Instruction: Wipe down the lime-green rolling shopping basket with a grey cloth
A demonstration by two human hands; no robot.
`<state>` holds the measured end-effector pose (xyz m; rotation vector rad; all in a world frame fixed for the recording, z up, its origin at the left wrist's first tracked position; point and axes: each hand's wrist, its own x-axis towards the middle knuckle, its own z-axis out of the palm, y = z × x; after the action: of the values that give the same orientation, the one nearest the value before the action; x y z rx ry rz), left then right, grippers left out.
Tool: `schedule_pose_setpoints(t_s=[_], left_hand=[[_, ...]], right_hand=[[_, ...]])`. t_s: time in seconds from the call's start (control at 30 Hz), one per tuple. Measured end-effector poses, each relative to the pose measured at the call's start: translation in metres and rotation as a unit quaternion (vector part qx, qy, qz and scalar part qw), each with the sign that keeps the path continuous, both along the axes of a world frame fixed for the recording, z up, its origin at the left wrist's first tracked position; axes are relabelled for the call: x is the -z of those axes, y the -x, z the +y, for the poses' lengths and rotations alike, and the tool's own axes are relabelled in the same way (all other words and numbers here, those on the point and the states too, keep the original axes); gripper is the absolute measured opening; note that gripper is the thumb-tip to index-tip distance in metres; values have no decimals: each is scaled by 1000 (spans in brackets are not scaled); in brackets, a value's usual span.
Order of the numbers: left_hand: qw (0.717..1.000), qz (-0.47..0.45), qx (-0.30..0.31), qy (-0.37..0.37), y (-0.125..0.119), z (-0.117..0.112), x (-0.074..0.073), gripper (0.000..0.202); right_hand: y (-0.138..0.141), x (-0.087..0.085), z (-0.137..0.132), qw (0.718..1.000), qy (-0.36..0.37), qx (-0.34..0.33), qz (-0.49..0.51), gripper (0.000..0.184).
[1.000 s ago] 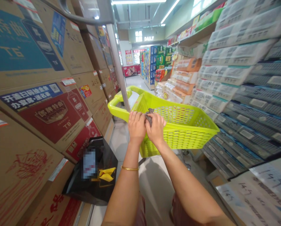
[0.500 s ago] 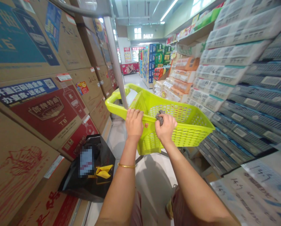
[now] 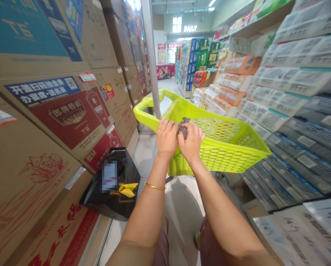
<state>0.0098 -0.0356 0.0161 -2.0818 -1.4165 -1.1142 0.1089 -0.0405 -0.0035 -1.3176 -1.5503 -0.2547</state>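
A lime-green plastic shopping cart (image 3: 223, 159) with perforated sides stands sideways in front of me. My left hand (image 3: 167, 137) is wrapped over its near rim, close to the looped handle (image 3: 143, 111). Right beside it, my right hand (image 3: 190, 142) is closed on a crumpled grey-brown cloth (image 3: 183, 127) and rests on the same rim. How much of that rim my right fingers grip is hidden. A gold bracelet (image 3: 154, 186) circles my left wrist.
Stacked cardboard boxes (image 3: 71, 114) wall the left side. A black bag (image 3: 121, 184) with a yellow piece sits against them on the floor. A metal post (image 3: 151, 55) rises behind the cart handle. Packaged tissue stacks (image 3: 287, 70) line the right; colourful shelves stand farther down the aisle.
My right hand has slid left along the rim with the cloth, coming up against my left hand. The view has turned left, so the cart and shelves sit farther right.
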Motion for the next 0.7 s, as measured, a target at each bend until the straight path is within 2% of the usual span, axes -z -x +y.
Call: schedule_pose_setpoints(t_s=[0.3,0.5,0.57,0.7], left_hand=[[1000,9,25,9,9,1,0,32],[1000,-9,15,-6,5,2,1,30],[1000,-14,13,-14,4,3,2,29],[999,-28,9,-21,2,4,3,25]], right_hand=[[-38,11,-3,998,12,67,11,22],[-34,8,-6,996,7,79,48,19],[-26,5,-6,997,13,57,54,20],[-3,-2,-4,998,-4,-46,45,25]])
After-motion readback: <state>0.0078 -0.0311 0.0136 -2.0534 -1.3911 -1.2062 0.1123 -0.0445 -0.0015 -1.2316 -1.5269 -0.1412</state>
